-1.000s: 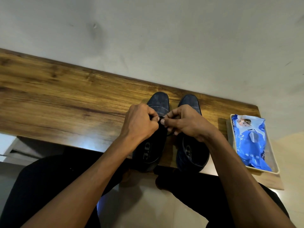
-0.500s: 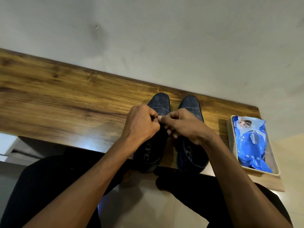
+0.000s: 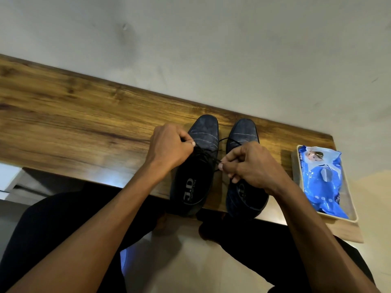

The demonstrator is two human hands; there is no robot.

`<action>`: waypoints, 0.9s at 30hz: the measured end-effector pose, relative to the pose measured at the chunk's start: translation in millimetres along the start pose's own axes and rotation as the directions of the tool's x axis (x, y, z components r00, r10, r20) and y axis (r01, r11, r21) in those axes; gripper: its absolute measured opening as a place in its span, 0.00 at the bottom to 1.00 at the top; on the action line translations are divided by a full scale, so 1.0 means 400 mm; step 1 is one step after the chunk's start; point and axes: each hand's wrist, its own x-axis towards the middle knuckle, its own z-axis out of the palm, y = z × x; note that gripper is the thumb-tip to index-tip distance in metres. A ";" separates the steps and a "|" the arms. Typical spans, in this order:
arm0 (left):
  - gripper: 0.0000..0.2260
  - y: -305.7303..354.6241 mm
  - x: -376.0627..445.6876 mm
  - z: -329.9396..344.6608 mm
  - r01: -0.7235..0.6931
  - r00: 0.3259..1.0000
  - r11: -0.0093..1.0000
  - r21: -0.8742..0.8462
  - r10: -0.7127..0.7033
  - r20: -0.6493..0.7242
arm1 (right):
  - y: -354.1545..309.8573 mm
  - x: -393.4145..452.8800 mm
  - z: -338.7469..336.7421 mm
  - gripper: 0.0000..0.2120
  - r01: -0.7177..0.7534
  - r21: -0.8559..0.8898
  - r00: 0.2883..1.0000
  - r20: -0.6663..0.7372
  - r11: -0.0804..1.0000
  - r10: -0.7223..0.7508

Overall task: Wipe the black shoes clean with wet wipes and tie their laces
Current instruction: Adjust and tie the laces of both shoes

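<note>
Two dark shoes stand side by side on the wooden table [image 3: 63,127], toes toward the wall. Over the left shoe [image 3: 196,172], my left hand [image 3: 169,149] pinches one end of its thin black lace [image 3: 206,154]. My right hand [image 3: 251,163] pinches the other end, just right of that shoe and above the right shoe [image 3: 243,134]. The lace runs taut between the two hands across the left shoe's tongue. My right hand hides the middle of the right shoe.
A blue pack of wet wipes [image 3: 321,180] lies in a shallow tray [image 3: 353,212] at the table's right end. A plain wall rises straight behind the table. My dark-trousered legs sit below the table's near edge.
My hands were together over the left shoe; they have pulled apart, left hand up-left, right hand down-right, drawing the lace tight.
</note>
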 end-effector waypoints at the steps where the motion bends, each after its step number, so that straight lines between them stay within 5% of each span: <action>1: 0.02 -0.006 0.003 -0.004 0.017 1.000 1.000 -0.008 -0.017 -0.007 | 0.000 -0.003 -0.001 0.04 0.002 -0.017 1.000 0.011 1.000 -0.001; 27: 0.05 -0.035 0.025 -0.012 0.018 0.999 1.000 0.011 -0.017 -0.049 | 0.005 -0.024 -0.012 0.05 -0.007 -0.267 0.999 0.036 0.964 0.017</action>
